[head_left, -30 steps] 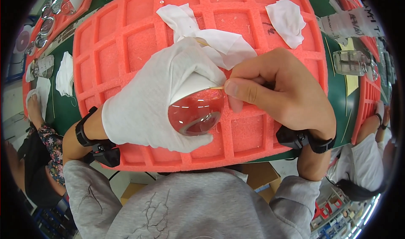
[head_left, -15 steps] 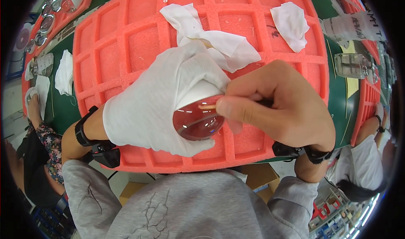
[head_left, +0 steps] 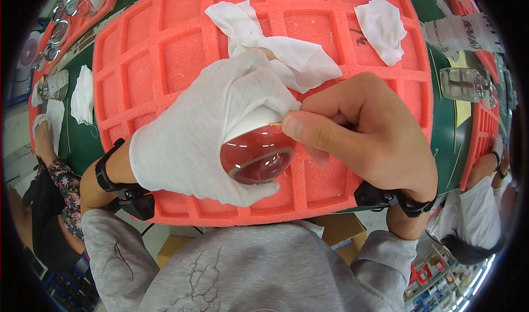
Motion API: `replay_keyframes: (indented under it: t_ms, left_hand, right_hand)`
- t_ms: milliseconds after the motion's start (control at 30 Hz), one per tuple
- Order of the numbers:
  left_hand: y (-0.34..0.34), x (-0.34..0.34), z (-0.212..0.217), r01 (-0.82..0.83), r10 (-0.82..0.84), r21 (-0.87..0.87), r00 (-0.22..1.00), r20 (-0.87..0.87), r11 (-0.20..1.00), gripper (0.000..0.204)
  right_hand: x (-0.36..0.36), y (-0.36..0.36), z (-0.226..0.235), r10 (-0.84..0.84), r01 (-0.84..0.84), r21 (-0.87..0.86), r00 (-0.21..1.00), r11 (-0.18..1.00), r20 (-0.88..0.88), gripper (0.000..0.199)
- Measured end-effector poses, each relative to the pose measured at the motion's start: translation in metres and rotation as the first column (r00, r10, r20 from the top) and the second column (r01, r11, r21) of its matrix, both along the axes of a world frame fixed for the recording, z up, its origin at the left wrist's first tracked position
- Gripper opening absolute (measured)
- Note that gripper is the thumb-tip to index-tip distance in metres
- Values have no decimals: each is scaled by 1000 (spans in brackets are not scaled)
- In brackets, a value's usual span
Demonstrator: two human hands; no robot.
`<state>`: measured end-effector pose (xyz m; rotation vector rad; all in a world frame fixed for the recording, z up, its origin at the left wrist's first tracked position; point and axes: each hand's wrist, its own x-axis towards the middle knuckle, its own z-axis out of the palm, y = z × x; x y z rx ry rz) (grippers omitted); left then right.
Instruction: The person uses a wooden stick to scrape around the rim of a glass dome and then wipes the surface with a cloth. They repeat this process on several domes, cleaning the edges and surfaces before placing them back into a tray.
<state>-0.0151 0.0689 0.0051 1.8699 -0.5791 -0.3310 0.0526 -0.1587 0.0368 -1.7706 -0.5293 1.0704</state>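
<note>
My left hand (head_left: 212, 133), in a white cloth glove, cups a round clear glass lens (head_left: 258, 159) from above and below. My bare right hand (head_left: 366, 133) pinches a thin pale stick (head_left: 274, 125) between thumb and forefinger, its tip at the lens's upper edge. Both hands hover over an orange foam tray (head_left: 165, 64) with square compartments. A crumpled white cloth (head_left: 275, 45) lies on the tray just behind my left hand.
A second white cloth (head_left: 383, 28) lies at the tray's far right. On the green table (head_left: 449, 136) a clear glass piece (head_left: 465, 83) sits to the right. More cloths (head_left: 82, 94) and round lenses (head_left: 60, 28) lie at the left. Other people sit at both sides.
My right hand has shifted slightly right and up along the lens edge with the stick. My left hand has turned the lens a little, showing more of its face.
</note>
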Motion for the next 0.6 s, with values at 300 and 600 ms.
replay_keyframes:
  t_ms: [300, 600]
  left_hand:
    - [-3, -1, 4, -33, 33, 52, 999, -9, 998, 68]
    - [1, 3, 4, 15, -16, 21, 999, 38, 1000, 68]
  right_hand:
    - [0, 4, -3, -15, 13, 12, 994, 1000, 111, 31]
    - [1, -5, -3, -5, 7, 43, 998, 999, -55, 30]
